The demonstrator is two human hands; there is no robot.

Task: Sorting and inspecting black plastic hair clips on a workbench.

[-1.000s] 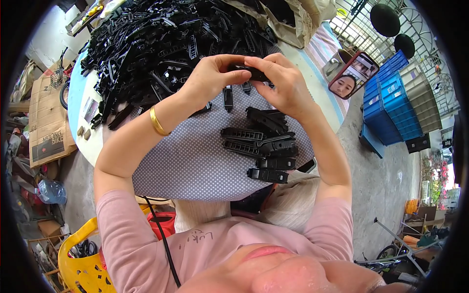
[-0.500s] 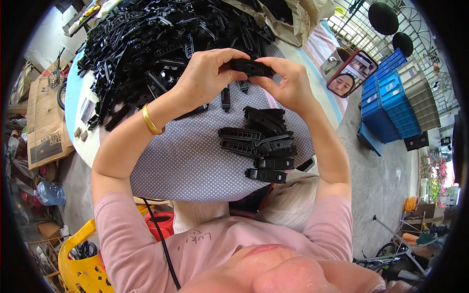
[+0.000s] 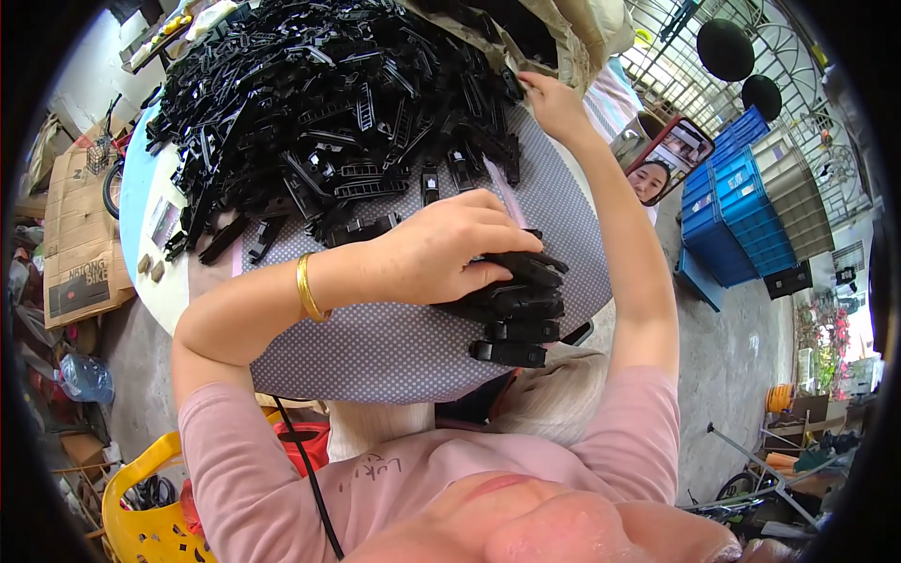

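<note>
Concrete floor (image 3: 723, 375) all round; desk (image 3: 158, 293) under a dotted cloth (image 3: 375, 361). Black heap (image 3: 282, 113) across its far left. Blue crates (image 3: 741, 211) at right, contents not visible. Brown sack (image 3: 574, 38) beside heap, mouth open, dark inside. Small pile (image 3: 510, 353) near right, lower pieces lengthwise left-right. Left hand (image 3: 450, 246) closed around a part (image 3: 519, 266) atop it, long axis roughly sideways. Right hand (image 3: 561, 105) fingertips at heap's edge; can't tell if gripping.
</note>
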